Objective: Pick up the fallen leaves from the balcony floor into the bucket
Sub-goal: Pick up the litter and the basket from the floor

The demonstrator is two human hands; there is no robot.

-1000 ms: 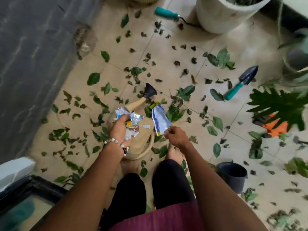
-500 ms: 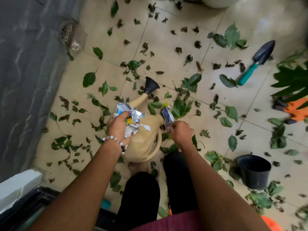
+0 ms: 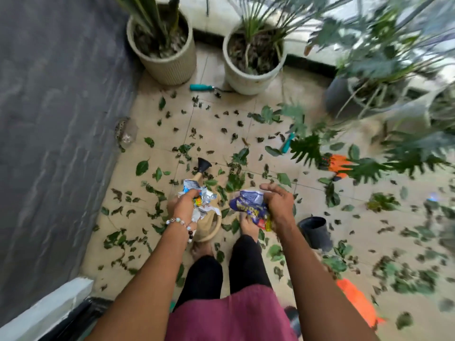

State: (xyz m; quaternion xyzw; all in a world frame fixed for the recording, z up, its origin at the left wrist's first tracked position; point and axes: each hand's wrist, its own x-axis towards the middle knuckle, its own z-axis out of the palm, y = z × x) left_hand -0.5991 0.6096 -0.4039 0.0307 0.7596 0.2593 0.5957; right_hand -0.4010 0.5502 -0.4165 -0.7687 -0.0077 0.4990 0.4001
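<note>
- Standing barefoot among the litter, a person grips crumpled wrappers in each hand rather than leaves: the left hand (image 3: pixel 185 204) is curled tight round a wad of silver foil (image 3: pixel 200 196), the right hand (image 3: pixel 279 205) has its lower fingers closed on a blue packet (image 3: pixel 248 207) while the upper fingers spread loose above it, apparently gathering rubbish into bundles to free the hands.
- Just below the left hand a tan watering can (image 3: pixel 208 226) lies on the floor (image 3: pixel 307 114), spout pointing away.
- Beside the right foot stands the bucket (image 3: pixel 315 232), dark, tilted a little and close enough to drop things into; what it holds cannot be made out.
- Leaves (image 3: pixel 142 167), green and dried, lie scattered across the tiles all round, so the clearing looks barely begun.
- Farther off, a teal trowel (image 3: pixel 287 143) and a teal-handled tool (image 3: pixel 202 87) lie among them.
- At the far wall stand two pale pots (image 3: pixel 170 62), with larger foliage crowding the right.
</note>
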